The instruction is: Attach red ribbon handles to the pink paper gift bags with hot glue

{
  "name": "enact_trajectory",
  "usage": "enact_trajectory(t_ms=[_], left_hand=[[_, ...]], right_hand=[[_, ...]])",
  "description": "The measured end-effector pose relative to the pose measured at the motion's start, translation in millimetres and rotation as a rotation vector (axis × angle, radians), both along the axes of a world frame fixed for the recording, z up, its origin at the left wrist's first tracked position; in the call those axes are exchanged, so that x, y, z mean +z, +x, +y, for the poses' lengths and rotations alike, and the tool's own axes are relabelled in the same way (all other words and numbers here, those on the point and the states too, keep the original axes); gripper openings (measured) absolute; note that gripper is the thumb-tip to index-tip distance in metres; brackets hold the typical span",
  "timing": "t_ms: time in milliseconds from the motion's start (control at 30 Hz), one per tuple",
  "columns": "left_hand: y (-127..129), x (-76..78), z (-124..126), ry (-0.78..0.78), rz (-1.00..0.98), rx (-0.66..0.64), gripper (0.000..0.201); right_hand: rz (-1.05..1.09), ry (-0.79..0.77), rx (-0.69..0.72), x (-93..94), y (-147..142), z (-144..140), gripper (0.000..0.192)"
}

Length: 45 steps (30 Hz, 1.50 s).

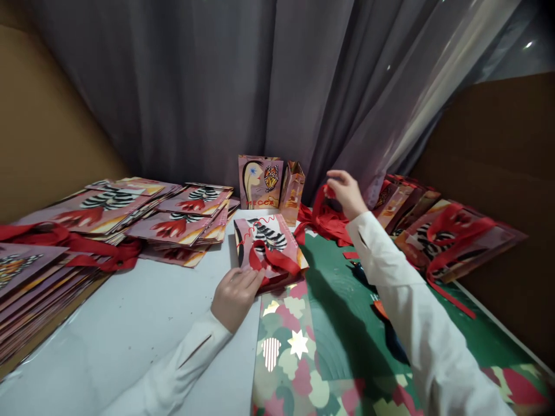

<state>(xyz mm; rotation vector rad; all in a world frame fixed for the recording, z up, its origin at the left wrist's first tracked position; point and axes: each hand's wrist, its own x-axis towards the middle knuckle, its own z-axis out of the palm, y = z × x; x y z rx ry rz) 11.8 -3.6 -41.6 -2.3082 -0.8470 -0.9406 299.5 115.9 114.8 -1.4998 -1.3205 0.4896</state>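
Observation:
A flat paper gift bag (277, 240) with zebra stripes and a red flower print lies in the middle of the table. A red ribbon (284, 261) loops over its near end. My left hand (236, 294) is closed at the bag's near left edge, its fingertips against the bag and ribbon; what lies under the fingers is partly hidden. Raised beyond and to the right, my right hand (344, 193) pinches a strand of red ribbon (319, 208). Below that strand, a heap of red ribbons (332, 224) rests on the table.
Stacks of flat printed bags (186, 225) fill the left, with red ribbon (104, 254) over one stack. Two upright bags (260, 182) stand at the back before a grey curtain (208, 86). More bags (451, 237) lean at right. An orange-and-dark tool (392, 335) lies beside my right forearm.

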Motion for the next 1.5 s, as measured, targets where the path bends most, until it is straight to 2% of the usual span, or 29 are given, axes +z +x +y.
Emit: enact_trajectory(t_ms=[33, 100, 167, 233, 300, 367, 400, 467, 533, 567, 633, 667, 700, 767, 833, 933, 1000, 1133, 1267, 1333, 1400, 1433, 1500], left_hand=[[0.2, -1.0, 1.1, -0.013, 0.013, 0.005, 0.032], [1.3, -1.7, 3.9, -0.066, 0.056, 0.039, 0.030], [2.9, -0.5, 7.0, -0.128, 0.094, 0.086, 0.025], [4.4, 1.9, 8.9, -0.173, 0.114, 0.122, 0.021], [5.3, 4.2, 7.2, -0.200, 0.126, 0.141, 0.033], [6.4, 4.8, 0.2, -0.181, 0.110, 0.162, 0.052], [7.3, 4.4, -5.2, -0.148, 0.086, 0.172, 0.056], [10.8, 2.3, -18.6, -0.054, 0.041, 0.134, 0.047], [16.2, -1.0, -32.0, -0.032, 0.076, 0.012, 0.027], [19.1, -3.0, -37.4, -0.084, 0.131, -0.030, 0.020], [23.9, -7.6, -44.2, -0.269, 0.229, -0.010, 0.017], [25.0, -10.3, -45.3, -0.371, 0.258, 0.025, 0.017], [25.0, -13.2, -45.1, -0.453, 0.264, 0.065, 0.017], [22.0, -20.0, -42.0, -0.519, 0.242, 0.106, 0.024], [17.1, -26.8, -37.8, -0.479, 0.204, 0.113, 0.034], [12.6, -33.2, -33.2, -0.432, 0.160, 0.054, 0.035], [13.5, -33.7, -30.2, -0.448, 0.125, 0.006, 0.035], [17.2, -32.5, -19.3, -0.522, 0.051, -0.056, 0.048], [16.8, -37.6, -8.9, -0.552, 0.019, -0.045, 0.067], [17.9, -40.0, -7.6, -0.587, -0.041, -0.049, 0.070], [21.7, -39.7, -8.6, -0.736, -0.205, -0.101, 0.065], [24.6, -38.3, -9.4, -0.879, -0.378, -0.153, 0.060], [31.9, -33.9, -10.0, -1.215, -0.863, -0.268, 0.047]], right_hand=[[0.047, 0.095, 0.040, 12.1, -2.2, -11.8, 0.024], [0.206, 0.360, 0.278, 32.5, -8.1, -42.4, 0.025], [0.194, 0.481, 0.360, 46.0, -15.8, -79.8, 0.025], [0.191, 0.602, 0.347, 51.0, -23.6, -118.4, 0.022], [0.224, 0.686, 0.292, 47.0, -28.6, -151.4, 0.012], [0.246, 0.642, 0.196, 34.2, -29.7, -173.3, 0.009], [0.261, 0.554, 0.172, 24.7, -29.0, -179.3, 0.013], [0.346, 0.315, 0.236, 0.0, -27.2, -181.7, 0.020], [0.443, 0.006, 0.380, -31.3, -28.0, -174.8, 0.028], [0.456, -0.158, 0.461, -48.5, -30.3, -169.7, 0.031], [0.352, -0.457, 0.567, -83.2, -38.7, -160.2, 0.037], [0.234, -0.577, 0.593, -99.2, -44.4, -156.9, 0.038], [0.177, -0.626, 0.609, -113.2, -50.5, -155.0, 0.037], [0.101, -0.625, 0.601, -132.9, -62.6, -155.1, 0.031], [0.048, -0.542, 0.527, -140.1, -72.2, -157.8, 0.025], [-0.189, -0.272, 0.287, -133.0, -82.3, -159.3, 0.026], [-0.392, -0.141, 0.273, -124.3, -88.1, -157.0, 0.038], [-0.569, -0.206, 0.513, -119.3, -97.2, -152.5, 0.043], [-0.630, -0.278, 0.497, -135.7, -95.1, -154.4, 0.047], [-0.645, -0.299, 0.483, -143.9, -90.8, -155.8, 0.035], [-0.604, -0.302, 0.538, -145.5, -87.1, -158.3, 0.023], [-0.556, -0.293, 0.576, -142.8, -86.0, -160.8, 0.022], [-0.423, -0.240, 0.650, -131.0, -85.8, -169.4, 0.024]])
